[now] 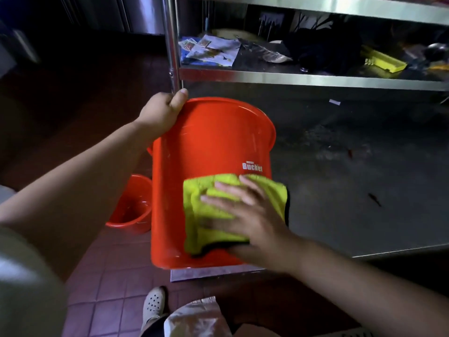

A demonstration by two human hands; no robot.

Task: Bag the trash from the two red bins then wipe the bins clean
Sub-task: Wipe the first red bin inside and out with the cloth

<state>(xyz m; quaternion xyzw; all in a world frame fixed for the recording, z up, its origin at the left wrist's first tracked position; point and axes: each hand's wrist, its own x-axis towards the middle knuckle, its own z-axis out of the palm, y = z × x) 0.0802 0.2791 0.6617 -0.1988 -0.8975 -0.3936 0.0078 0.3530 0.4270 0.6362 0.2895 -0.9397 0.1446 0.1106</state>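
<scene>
Wiping stage: large red bin (206,152) tipped on the steel surface (352,166), left hand (161,113) gripping its rim, right hand (245,215) flat, pressing the yellow cloth (209,215) to its outer wall. Second red bin (131,205) on the floor left of it, apparently emptied; wiped or not, unclear.

Pale short sleeve (21,276) — white perforated clog (153,303).

Small red bin (130,207) on tiled floor (107,288)
</scene>
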